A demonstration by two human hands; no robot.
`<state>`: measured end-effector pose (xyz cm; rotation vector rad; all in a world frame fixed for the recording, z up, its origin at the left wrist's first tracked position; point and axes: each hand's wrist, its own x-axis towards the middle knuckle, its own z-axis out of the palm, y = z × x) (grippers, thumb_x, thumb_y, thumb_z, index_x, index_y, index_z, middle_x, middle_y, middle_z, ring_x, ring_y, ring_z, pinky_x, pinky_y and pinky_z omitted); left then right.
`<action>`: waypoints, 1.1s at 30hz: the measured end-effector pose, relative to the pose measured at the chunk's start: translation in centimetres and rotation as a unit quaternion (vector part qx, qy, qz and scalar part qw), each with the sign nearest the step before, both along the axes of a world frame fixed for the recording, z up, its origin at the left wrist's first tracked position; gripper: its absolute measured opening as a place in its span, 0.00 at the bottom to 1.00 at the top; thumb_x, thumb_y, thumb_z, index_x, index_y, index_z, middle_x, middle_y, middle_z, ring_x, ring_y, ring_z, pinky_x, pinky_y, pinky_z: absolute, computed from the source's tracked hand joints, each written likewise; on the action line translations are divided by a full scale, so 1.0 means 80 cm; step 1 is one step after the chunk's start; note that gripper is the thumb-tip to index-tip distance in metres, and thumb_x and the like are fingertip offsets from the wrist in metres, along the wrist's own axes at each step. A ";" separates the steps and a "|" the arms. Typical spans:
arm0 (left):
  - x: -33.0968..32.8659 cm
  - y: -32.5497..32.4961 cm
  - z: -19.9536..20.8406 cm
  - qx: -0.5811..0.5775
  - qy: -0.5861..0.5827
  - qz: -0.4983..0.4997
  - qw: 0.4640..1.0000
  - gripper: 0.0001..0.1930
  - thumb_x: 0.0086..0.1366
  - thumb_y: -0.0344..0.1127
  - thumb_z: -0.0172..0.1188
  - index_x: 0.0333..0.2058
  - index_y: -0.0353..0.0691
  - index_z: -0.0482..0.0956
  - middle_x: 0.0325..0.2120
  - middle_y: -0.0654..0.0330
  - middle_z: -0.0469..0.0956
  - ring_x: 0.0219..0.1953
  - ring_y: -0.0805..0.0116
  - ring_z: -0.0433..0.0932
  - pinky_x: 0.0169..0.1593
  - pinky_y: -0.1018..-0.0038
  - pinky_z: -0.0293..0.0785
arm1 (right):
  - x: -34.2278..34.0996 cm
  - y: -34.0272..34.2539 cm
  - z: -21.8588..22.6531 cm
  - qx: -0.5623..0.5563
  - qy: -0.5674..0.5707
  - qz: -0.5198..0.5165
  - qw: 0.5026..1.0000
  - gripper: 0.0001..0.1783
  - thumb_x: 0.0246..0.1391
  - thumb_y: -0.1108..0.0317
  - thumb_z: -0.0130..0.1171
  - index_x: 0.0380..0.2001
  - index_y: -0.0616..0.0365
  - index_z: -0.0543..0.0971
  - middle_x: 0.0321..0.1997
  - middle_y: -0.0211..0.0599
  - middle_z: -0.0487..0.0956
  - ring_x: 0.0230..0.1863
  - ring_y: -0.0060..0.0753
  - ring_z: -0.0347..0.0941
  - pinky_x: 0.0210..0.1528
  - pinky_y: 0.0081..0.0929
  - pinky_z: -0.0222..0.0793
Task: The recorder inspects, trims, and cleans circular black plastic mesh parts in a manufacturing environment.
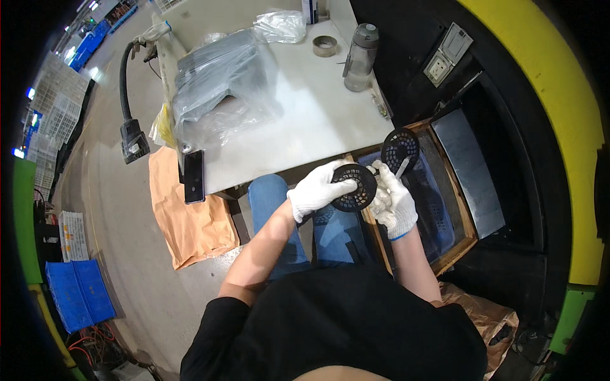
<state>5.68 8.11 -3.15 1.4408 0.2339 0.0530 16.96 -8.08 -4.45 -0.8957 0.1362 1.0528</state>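
My gloved left hand (321, 189) is closed on a black round plastic grille (363, 197), its thumb lying across the face. Close beside it, my gloved right hand (393, 202) has its fingers curled, and a slim pale tool (403, 166) sticks up from them. A second black round grille (395, 145) sits just beyond the right fingertips, at the tool's tip. Whether the two grilles are joined, or the right hand also grips the second one, I cannot tell. Both hands are over the near edge of the wooden-framed box.
A white table (305, 114) carries a plastic-wrapped grey stack (219, 76), a tape roll (325, 46), a bottle (362, 57) and a phone (194, 178). Blue plastic (445, 216) lines the wooden-framed box (467, 244) at right. Brown paper (190, 222) lies at left.
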 end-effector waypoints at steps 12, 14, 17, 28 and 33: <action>-0.029 0.038 0.008 -0.222 -0.070 0.095 0.968 0.19 0.66 0.38 0.57 0.49 0.29 0.74 0.41 0.55 0.80 0.41 0.70 0.79 0.48 0.72 0.76 | -0.001 0.001 0.047 -0.197 -0.245 0.252 0.915 0.13 0.59 0.58 0.56 0.29 0.56 0.77 0.20 0.21 0.70 0.13 0.09 0.57 0.13 0.13 0.51; -0.029 0.041 0.011 -0.228 -0.071 0.090 0.967 0.18 0.66 0.38 0.57 0.49 0.29 0.74 0.41 0.55 0.80 0.41 0.70 0.79 0.48 0.72 0.76 | 0.003 -0.006 0.057 -0.211 -0.279 0.313 0.883 0.12 0.59 0.59 0.57 0.28 0.56 0.77 0.20 0.22 0.72 0.13 0.10 0.58 0.14 0.13 0.52; -0.026 0.036 0.008 -0.262 -0.045 0.079 0.961 0.17 0.66 0.36 0.56 0.49 0.30 0.74 0.41 0.56 0.80 0.42 0.70 0.79 0.48 0.73 0.77 | 0.009 -0.021 0.061 -0.165 -0.298 0.346 0.874 0.12 0.58 0.59 0.58 0.28 0.56 0.76 0.20 0.23 0.72 0.14 0.11 0.61 0.14 0.12 0.53; -0.022 0.015 0.003 -0.308 -0.125 0.210 0.920 0.15 0.70 0.34 0.51 0.49 0.31 0.73 0.43 0.54 0.80 0.44 0.66 0.80 0.51 0.68 0.77 | 0.054 -0.080 0.043 -0.494 -0.634 0.152 0.575 0.26 0.58 0.51 0.53 0.53 0.56 0.76 0.56 0.48 0.75 0.57 0.48 0.71 0.59 0.37 0.65; -0.021 0.007 0.001 -0.393 -0.158 0.172 0.890 0.15 0.71 0.35 0.49 0.50 0.31 0.73 0.45 0.52 0.79 0.46 0.63 0.79 0.52 0.65 0.78 | 0.046 -0.069 0.024 -0.479 -0.615 0.135 0.611 0.23 0.58 0.54 0.54 0.54 0.52 0.77 0.58 0.49 0.73 0.60 0.50 0.69 0.62 0.36 0.63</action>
